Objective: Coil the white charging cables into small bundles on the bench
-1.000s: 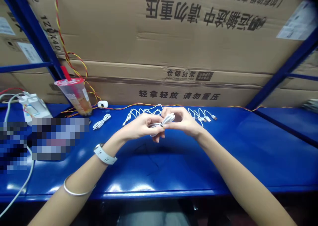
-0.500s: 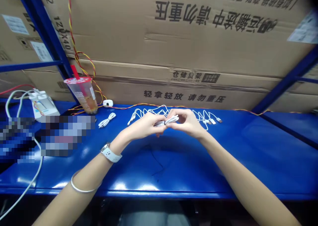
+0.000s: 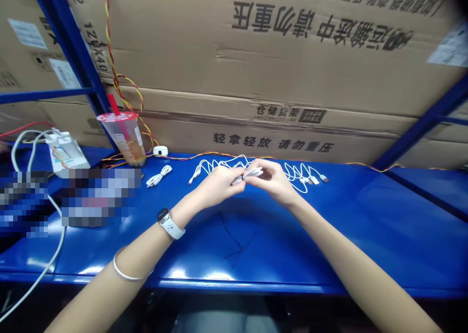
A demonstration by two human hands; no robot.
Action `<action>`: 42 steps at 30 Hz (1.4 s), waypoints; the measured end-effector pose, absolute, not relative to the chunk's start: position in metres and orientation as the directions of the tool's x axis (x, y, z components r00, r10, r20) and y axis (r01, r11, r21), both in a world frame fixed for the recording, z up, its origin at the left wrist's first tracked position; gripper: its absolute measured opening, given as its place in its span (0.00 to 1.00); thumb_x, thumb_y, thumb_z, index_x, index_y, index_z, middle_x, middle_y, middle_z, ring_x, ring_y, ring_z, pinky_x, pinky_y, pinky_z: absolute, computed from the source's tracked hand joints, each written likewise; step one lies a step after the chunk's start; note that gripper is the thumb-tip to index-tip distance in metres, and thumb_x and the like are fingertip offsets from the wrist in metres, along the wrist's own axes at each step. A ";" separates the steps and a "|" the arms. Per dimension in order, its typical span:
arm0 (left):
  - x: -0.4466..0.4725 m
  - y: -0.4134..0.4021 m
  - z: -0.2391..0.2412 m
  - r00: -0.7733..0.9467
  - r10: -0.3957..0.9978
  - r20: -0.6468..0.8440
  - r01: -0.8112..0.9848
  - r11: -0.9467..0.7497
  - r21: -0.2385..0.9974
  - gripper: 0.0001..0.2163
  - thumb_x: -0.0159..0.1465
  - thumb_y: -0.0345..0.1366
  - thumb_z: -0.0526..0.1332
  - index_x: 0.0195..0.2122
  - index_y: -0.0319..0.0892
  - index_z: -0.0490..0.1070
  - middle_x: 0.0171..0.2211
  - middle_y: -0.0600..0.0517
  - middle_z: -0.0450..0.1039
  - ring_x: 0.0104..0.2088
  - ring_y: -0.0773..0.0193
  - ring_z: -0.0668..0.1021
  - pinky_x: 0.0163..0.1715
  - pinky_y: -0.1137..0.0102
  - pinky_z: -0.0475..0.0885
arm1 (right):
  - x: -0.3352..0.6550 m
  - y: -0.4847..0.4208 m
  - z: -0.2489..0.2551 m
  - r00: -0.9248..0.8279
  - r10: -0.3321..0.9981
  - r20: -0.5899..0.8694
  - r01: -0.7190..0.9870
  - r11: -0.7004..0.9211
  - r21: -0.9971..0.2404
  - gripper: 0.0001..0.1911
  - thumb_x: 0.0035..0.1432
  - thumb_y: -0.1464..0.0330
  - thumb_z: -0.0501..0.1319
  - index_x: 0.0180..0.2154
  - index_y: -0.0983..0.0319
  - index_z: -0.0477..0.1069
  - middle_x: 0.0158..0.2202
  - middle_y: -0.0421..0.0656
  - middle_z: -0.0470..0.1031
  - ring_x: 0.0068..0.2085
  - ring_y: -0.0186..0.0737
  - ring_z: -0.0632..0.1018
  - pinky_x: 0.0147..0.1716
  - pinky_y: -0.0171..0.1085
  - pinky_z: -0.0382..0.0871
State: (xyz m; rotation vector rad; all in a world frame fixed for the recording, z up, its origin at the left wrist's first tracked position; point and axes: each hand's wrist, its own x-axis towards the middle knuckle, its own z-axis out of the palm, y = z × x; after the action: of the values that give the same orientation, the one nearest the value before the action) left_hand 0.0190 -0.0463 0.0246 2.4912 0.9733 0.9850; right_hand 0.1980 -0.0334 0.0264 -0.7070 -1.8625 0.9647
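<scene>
- The left hand (image 3: 219, 186) and the right hand (image 3: 274, 182) are close together above the far part of the table, and their fingertips almost meet.
- Both hands pinch a folded white cable (image 3: 252, 173), a narrow bundle of smooth rubbery cord. Thumbs and fingers press together on it, and the fingers are not spread.
- This bundle is held just above the glossy blue metal table (image 3: 274, 255), near its far edge.
- Loose white charging cables (image 3: 215, 165) with small metal plugs lie just behind the left hand, and more white cables (image 3: 303, 178) curl beside the right hand.
- A short white cable tied in a small coil (image 3: 158, 176) lies farther left.
- A clear plastic cup (image 3: 124, 138) with a red straw stands at the far left, against a brown corrugated cardboard box (image 3: 256, 79).
- The left wrist wears a white strap watch (image 3: 170, 225).
</scene>
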 end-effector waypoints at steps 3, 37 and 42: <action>0.017 -0.043 0.026 0.500 0.760 0.416 0.388 -0.626 0.677 0.07 0.61 0.33 0.52 0.29 0.39 0.68 0.18 0.57 0.68 0.18 0.71 0.71 0.23 0.75 0.63 | 0.194 -0.034 0.026 -0.422 0.818 0.392 -0.008 0.429 -0.903 0.18 0.49 0.64 0.67 0.42 0.60 0.69 0.30 0.38 0.70 0.27 0.31 0.71 0.26 0.32 0.63; -0.085 0.019 0.000 0.010 0.994 0.110 0.957 -0.041 0.288 0.13 0.56 0.46 0.60 0.23 0.42 0.70 0.29 0.44 0.75 0.34 0.52 0.77 0.34 0.66 0.66 | 0.211 0.002 -0.013 -0.353 0.881 0.316 0.702 0.472 -0.533 0.16 0.52 0.70 0.57 0.45 0.61 0.65 0.35 0.42 0.70 0.32 0.37 0.71 0.34 0.37 0.64; -0.078 0.027 -0.015 0.016 0.992 0.125 0.933 -0.060 0.354 0.09 0.51 0.38 0.63 0.18 0.42 0.69 0.25 0.45 0.74 0.32 0.55 0.76 0.33 0.68 0.66 | 0.210 0.002 -0.017 -0.372 0.877 0.304 0.724 0.479 -0.497 0.15 0.53 0.70 0.57 0.45 0.62 0.65 0.36 0.43 0.69 0.32 0.37 0.71 0.34 0.37 0.64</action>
State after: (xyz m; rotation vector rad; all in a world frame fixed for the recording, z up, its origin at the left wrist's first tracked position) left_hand -0.0784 0.0271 -0.0148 2.1093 2.0272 0.5090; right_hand 0.2100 0.0015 -0.0170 -1.3202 -2.1979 0.3805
